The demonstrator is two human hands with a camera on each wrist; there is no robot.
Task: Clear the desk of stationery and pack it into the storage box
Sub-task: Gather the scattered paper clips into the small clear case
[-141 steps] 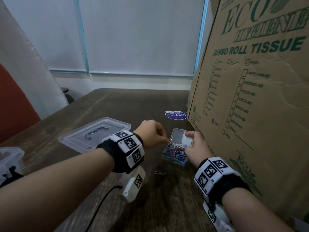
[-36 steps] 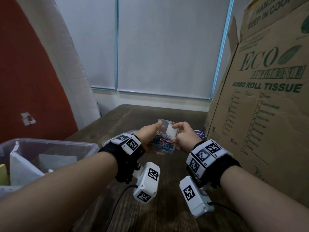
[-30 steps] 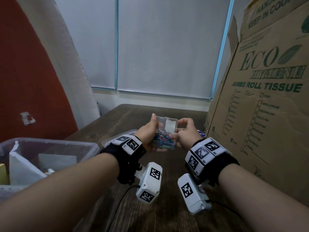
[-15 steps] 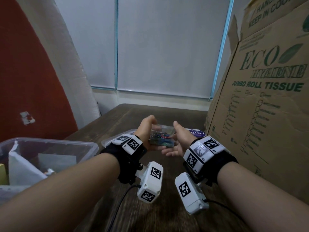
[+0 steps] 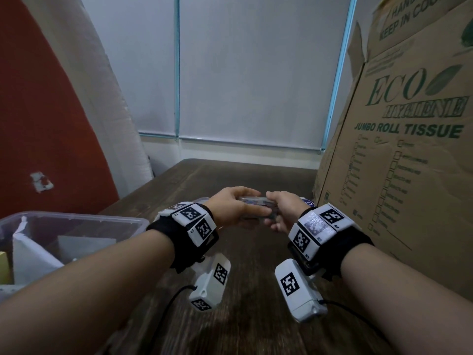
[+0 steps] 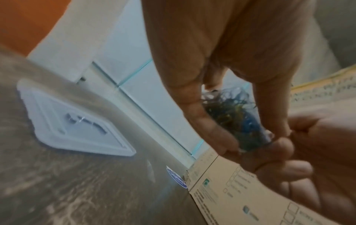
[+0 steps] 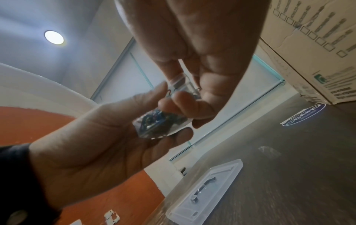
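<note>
Since the earlier frame the lid of the paper-clip case (image 5: 256, 206) has been folded down; the case is now held level above the worktop (image 5: 250, 290), clasped from both ends. The left hand (image 5: 230, 207) is curled round its left end, thumb on top, and the right hand (image 5: 282, 210) pinches the right end, presumably to press the lid home so no clips spill in transit. Its long axis runs left to right, lid upward. The storage box (image 5: 107, 221) stands open at the left, its lid (image 6: 77, 121) lying flat further back.
</note>
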